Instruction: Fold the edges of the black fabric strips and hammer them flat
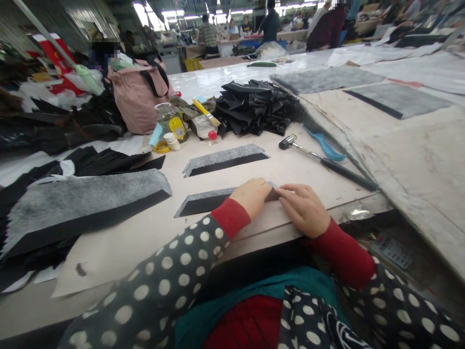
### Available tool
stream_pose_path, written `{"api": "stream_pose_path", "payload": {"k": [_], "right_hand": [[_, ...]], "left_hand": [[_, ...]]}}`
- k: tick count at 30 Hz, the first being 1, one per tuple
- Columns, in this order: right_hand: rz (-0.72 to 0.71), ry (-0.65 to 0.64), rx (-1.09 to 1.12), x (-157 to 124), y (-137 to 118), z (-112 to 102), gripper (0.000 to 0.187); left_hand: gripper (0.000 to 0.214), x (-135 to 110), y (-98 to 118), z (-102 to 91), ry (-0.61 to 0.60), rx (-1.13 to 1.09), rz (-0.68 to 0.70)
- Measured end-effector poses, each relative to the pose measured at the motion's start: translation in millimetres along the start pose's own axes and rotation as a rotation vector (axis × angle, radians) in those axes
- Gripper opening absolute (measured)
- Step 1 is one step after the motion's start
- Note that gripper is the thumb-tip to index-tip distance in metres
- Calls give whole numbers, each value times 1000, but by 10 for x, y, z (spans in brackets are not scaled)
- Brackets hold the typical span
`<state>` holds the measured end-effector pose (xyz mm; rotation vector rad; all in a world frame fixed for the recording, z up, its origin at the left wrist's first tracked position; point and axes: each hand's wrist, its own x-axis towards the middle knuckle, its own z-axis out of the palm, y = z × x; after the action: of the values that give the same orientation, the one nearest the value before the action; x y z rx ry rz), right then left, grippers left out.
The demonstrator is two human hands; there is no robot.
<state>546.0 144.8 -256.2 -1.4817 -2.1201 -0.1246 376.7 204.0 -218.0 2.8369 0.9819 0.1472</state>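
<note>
In the head view a black strip with a grey fuzzy backing lies on the work board in front of me. My left hand bends its fingers over the strip near its right end and covers part of it. At that end, my right hand pinches the strip's edge, its fingertips close to the left ones. Just beyond lies a second strip of the same kind, flat and untouched. To the left, a larger grey-backed black piece rests on a stack of black pieces.
A hammer and a blue curved tool lie to the right. Farther back are a black heap of pieces, a brush, a glass jar and a pink bag. A raised board edge runs along the right.
</note>
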Motion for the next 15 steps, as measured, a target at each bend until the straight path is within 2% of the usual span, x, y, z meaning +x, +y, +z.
{"api": "stream_pose_path", "payload": {"k": [3,6,11,15], "right_hand": [[44,58,42,-37,214,-103,28],[42,0,56,-78,335,-108,26],[50,-69,61,-87,318,12,24],[77,-97,18,-72,301,31,24]], "left_hand": [[17,77,33,100,-36,-6,-21],[18,64,35,110,-34,28,-28],[21,58,40,95,-30,63,-4],[19,71,42,133,-19,69,61]]}}
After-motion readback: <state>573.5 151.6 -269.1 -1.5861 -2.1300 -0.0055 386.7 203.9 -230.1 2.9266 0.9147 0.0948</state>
